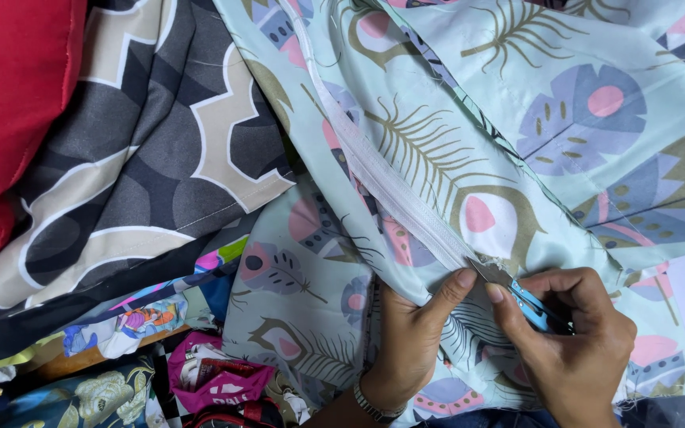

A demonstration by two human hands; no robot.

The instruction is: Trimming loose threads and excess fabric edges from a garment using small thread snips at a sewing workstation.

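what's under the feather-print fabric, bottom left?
Under the feather-print fabric, bright patterned cloth scraps, a pink bag and floral cloth stick out. Grey geometric fabric runs beneath its upper edge. Whatever lies further under it is covered.

Red cushion (9, 103) at upper left. Grey fabric with beige geometric outlines (152, 150) lies beside it, partly under the cushion's edge. Crumpled magenta bag (220, 380) at bottom centre-left. Dark floral cloth (97, 400) in the bottom-left corner.
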